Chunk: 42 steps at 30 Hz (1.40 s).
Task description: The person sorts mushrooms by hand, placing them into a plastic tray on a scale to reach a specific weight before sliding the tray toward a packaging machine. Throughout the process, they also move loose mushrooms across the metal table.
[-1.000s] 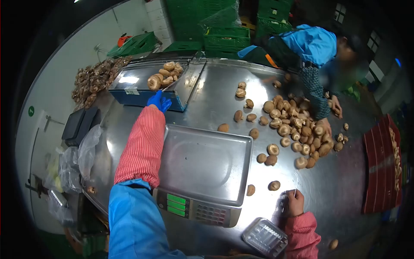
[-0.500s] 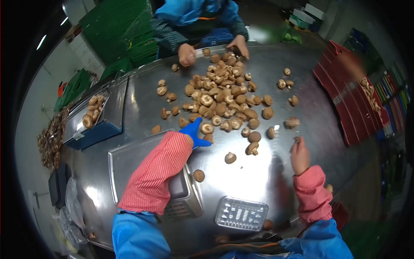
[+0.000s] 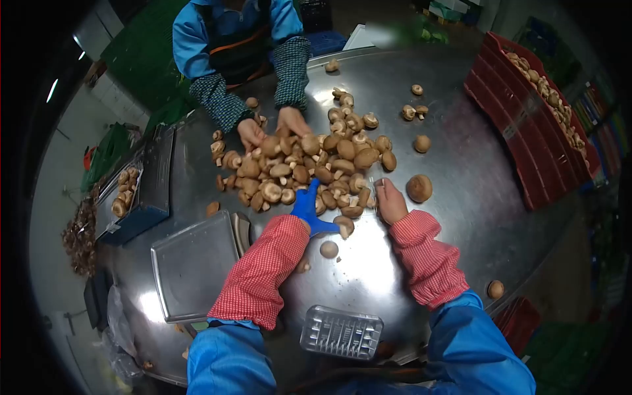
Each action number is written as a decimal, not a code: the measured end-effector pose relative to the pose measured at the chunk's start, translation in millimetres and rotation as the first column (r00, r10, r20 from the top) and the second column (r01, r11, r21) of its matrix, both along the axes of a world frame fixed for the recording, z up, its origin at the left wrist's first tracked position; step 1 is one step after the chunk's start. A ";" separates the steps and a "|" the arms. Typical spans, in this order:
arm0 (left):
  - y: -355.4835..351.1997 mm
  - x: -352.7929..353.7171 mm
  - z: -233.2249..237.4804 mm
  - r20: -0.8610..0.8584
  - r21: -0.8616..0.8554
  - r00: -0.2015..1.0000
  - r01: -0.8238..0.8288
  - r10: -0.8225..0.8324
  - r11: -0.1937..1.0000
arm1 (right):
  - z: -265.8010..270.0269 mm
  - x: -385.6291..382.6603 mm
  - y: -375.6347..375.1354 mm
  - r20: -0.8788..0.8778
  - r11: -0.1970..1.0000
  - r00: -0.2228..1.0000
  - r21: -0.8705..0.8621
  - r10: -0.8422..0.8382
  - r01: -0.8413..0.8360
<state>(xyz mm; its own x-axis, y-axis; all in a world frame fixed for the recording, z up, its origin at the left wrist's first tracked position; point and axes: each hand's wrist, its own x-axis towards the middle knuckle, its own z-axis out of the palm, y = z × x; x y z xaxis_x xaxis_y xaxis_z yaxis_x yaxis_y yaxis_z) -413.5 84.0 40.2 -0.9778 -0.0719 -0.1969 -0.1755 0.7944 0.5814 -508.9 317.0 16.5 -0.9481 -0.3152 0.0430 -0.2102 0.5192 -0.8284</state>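
Observation:
A heap of brown shiitake mushrooms [image 3: 345,150] lies across the metal table. My left hand [image 3: 311,212], in a blue glove, rests at the near edge of the heap with thumb and fingers spread; a mushroom [image 3: 344,226] sits by its thumb. My bare right hand [image 3: 392,201] is at the heap's right edge, fingers curled in. Something small and shiny shows at its fingertips; I cannot tell what it is. Just right of it lies a large mushroom [image 3: 419,188]. A single mushroom [image 3: 329,249] lies between my forearms. Closer to me sits a clear plastic tray [image 3: 342,333].
Across the table, a co-worker's two hands [image 3: 270,130] touch the heap's far left side. A metal weighing platform [image 3: 197,263] stands left of my left sleeve. At the right is a red crate [image 3: 507,131] holding mushrooms; at the left, a blue box [image 3: 135,224] with more on top.
My right hand has moved left to the heap. The left hand has shifted slightly right, still spread. The co-worker's hands came closer and the heap has spread left. The view has shifted.

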 end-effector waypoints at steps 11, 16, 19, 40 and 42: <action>99.4 30.1 13.6 -0.014 0.382 0.979 -0.183 0.204 0.906 | -9.2 46.8 14.7 0.439 0.820 0.889 -0.551 0.129 0.153; 88.0 38.0 45.7 0.126 0.236 0.982 -0.169 0.143 0.957 | 4.8 78.4 34.0 0.669 0.764 0.737 -0.525 0.098 0.375; 78.4 56.3 80.8 0.105 0.039 0.967 -0.238 0.233 0.970 | 12.0 101.3 45.3 0.712 0.752 0.694 -0.514 0.106 0.413; -90.5 151.7 93.7 -0.002 0.618 0.961 -0.216 0.276 0.756 | 88.2 200.8 -61.3 -0.097 0.946 0.941 0.042 0.324 -0.321; -127.2 164.4 90.1 0.024 0.571 0.961 -0.239 0.275 0.786 | 103.9 186.7 -58.5 -0.124 0.879 0.932 0.393 0.340 -0.268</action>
